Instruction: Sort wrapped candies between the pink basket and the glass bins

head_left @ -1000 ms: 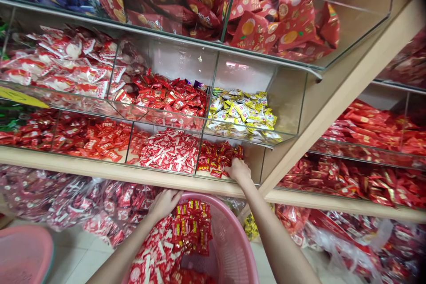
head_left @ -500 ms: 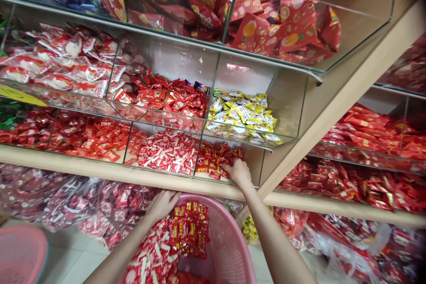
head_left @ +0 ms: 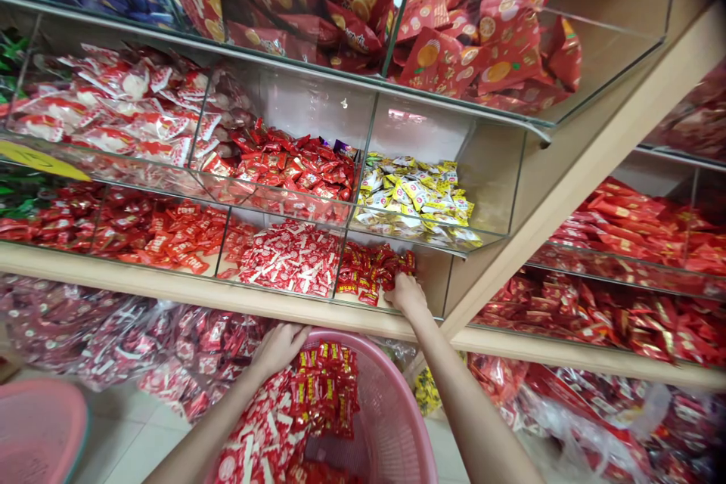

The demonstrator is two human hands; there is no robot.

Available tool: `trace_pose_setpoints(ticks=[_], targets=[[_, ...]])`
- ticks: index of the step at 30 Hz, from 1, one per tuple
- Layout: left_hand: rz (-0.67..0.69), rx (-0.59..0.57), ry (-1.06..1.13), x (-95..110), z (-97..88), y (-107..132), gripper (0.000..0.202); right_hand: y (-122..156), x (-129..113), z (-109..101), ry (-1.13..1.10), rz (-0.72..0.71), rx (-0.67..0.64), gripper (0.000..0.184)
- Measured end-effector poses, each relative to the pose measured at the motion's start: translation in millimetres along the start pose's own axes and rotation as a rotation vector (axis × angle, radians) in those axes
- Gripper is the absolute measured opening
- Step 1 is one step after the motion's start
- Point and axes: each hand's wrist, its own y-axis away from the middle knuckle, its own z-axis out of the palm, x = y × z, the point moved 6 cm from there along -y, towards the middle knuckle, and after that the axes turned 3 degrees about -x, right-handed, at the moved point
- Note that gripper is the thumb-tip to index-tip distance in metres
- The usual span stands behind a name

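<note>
A pink plastic basket (head_left: 397, 401) stands below the shelf, holding red-and-white wrapped candies (head_left: 258, 431) and dark red candies with yellow lettering (head_left: 326, 386). My left hand (head_left: 282, 346) is closed over its far left rim. My right hand (head_left: 407, 293) reaches into the lowest shelf compartment, fingers curled down among red-and-yellow wrapped candies (head_left: 363, 276) of the same look as those in the basket. Its fingertips are partly hidden, so how many candies it has is unclear. Bare shelf board shows beside the thumb.
Glass dividers (head_left: 339, 265) and a wooden front ledge (head_left: 170, 287) bound the compartments. Overhead sits a bin of yellow-and-white candies (head_left: 414, 193). A slanting wooden post (head_left: 567, 189) rises at right. Bagged candies (head_left: 125, 340) lie beneath the shelf; another pink basket (head_left: 39, 431) stands at lower left.
My right hand has shifted very slightly within the candy compartment. The view has moved a little, while my left hand stays on the basket rim.
</note>
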Motion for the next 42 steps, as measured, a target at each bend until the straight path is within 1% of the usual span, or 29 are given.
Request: trace_pose_setpoints(ticks=[6,9,12,15,18,21,26,29,31,33,35,37,39,42], targets=[[-0.033,-0.021,0.028,5,-3.3,2,0.047,-4,6,3,-0.041,0.017,0.001,0.038],[-0.040,-0.025,0.035,6,-3.9,3,0.047,-8,8,6,-0.060,0.012,0.026,0.036],[-0.025,-0.018,0.039,4,-2.7,2,0.049,-8,5,5,-0.051,-0.064,0.077,0.028],[-0.006,-0.011,0.035,2,-0.5,0,0.050,-6,1,1,-0.019,-0.120,0.125,0.025],[-0.004,-0.007,0.019,0,0.8,0,0.050,-6,1,2,0.025,-0.076,0.069,0.028],[-0.026,-0.016,0.007,-1,1.2,1,0.051,-7,-1,5,0.062,-0.066,0.009,0.029],[-0.011,-0.011,0.018,1,0.5,1,0.051,-7,-1,6,0.071,-0.080,0.016,0.026],[-0.013,0.001,0.019,1,0.2,2,0.052,-6,0,3,0.069,-0.096,0.023,0.024],[-0.021,0.007,0.011,1,-0.2,2,0.053,-5,-2,-2,0.072,-0.139,0.041,0.025],[-0.025,0.009,0.005,1,-0.6,3,0.053,-3,-10,-5,0.070,-0.230,0.041,0.026],[-0.026,0.008,0.005,2,-1.1,3,0.054,0,-22,-5,0.083,-0.346,-0.007,0.028],[-0.024,0.006,0.012,2,-1.7,3,0.053,3,-32,-1,0.111,-0.422,-0.069,0.029],[-0.033,0.001,0.017,3,-2.3,3,0.052,4,-39,1,0.137,-0.446,-0.101,0.028],[-0.050,-0.011,0.017,3,-2.5,3,0.051,4,-45,2,0.151,-0.445,-0.117,0.024]])
